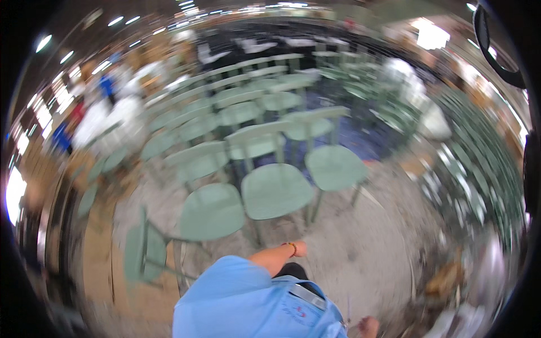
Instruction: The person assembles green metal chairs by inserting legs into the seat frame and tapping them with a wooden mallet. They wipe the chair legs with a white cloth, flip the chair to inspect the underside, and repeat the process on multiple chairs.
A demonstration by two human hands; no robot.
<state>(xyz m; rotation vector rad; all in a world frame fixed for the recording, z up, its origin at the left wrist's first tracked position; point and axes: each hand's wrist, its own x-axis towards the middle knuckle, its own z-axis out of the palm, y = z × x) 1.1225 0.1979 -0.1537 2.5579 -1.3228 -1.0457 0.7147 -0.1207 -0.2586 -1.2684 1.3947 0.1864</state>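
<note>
The central green chair [276, 192] stands upright on the grey floor [360, 248]. The left hand [300, 248] is on the wearer's side of that chair, near it; the right hand [369, 327] is farther from it, toward the lower right. Blur prevents telling whether either grip is spread or pressed together. Matching neighbours flank the central chair: left chair [212, 210], right chair [336, 167].

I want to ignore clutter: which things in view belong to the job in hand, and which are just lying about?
Probably the job's:
front-row green chairs, nearest the left hand (nothing visible in it)
green chairs in rows behind

Probably just lying about:
flat cardboard on the floor at left
brown scrap at lower right, blurred
</note>
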